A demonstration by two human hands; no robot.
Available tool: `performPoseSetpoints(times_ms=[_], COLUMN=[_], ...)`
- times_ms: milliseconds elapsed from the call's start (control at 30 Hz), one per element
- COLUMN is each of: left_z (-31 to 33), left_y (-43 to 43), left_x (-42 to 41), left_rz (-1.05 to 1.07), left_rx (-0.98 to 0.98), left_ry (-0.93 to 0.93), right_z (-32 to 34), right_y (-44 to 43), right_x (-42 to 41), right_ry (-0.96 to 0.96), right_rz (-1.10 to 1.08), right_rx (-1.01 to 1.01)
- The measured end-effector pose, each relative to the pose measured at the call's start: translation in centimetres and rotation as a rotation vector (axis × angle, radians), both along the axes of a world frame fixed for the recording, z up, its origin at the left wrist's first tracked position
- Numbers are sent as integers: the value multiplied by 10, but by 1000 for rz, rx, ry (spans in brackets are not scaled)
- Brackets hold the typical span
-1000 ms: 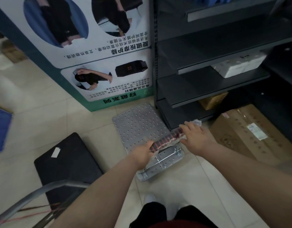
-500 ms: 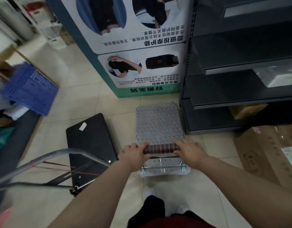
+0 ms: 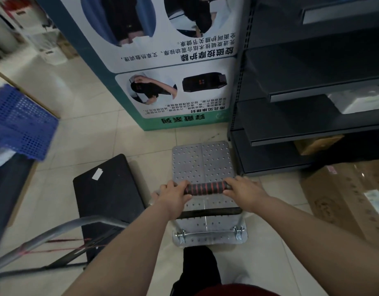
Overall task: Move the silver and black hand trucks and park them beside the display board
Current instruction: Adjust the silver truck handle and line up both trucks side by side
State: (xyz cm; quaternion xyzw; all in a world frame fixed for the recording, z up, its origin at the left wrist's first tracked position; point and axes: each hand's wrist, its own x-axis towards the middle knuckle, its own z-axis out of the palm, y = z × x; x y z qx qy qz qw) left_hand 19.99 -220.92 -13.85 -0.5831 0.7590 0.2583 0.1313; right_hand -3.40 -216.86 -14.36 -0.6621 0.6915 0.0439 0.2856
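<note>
The silver hand truck [image 3: 202, 161] has a studded metal deck and stands on the tiled floor just in front of the display board [image 3: 173, 67]. Its handle [image 3: 206, 188] has a black grip with red rings. My left hand [image 3: 173, 194] grips the handle's left end and my right hand [image 3: 245, 192] grips its right end. The black hand truck [image 3: 108, 189] stands to the left of the silver one, its grey handle [image 3: 56, 229] rising toward me at the lower left.
A dark metal shelf unit [image 3: 301, 99] stands right of the board, close to the silver deck. A cardboard box [image 3: 344, 197] lies on the floor at right. A blue perforated crate [image 3: 19, 122] sits at left. My legs and shoe show at the bottom.
The silver hand truck has swung from a slant to square with the board and rolled closer to me. Both hands stayed on the handle. My view turned left, showing the blue crate.
</note>
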Motion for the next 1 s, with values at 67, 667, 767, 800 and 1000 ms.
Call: performPoseSetpoints(times_ms=[67, 667, 767, 800, 1000], left_z=[-2, 8, 9, 9, 10], left_y=[-20, -145, -142, -142, -151], left_x=[5, -10, -20, -23, -22], left_rz=[-35, -175, -178, -171, -172], left_rx=[17, 84, 47, 37, 81], left_ry=[-3, -51, -65, -65, -55], right_z=[-1, 12, 14, 15, 13], right_y=[-14, -123, -130, -133, -137], right_x=[3, -6, -13, -14, -14], right_ry=[9, 103, 167, 181, 175], right_rz=[-16, -55, -18, -10, -20], right_rx=[-16, 35, 44, 52, 68])
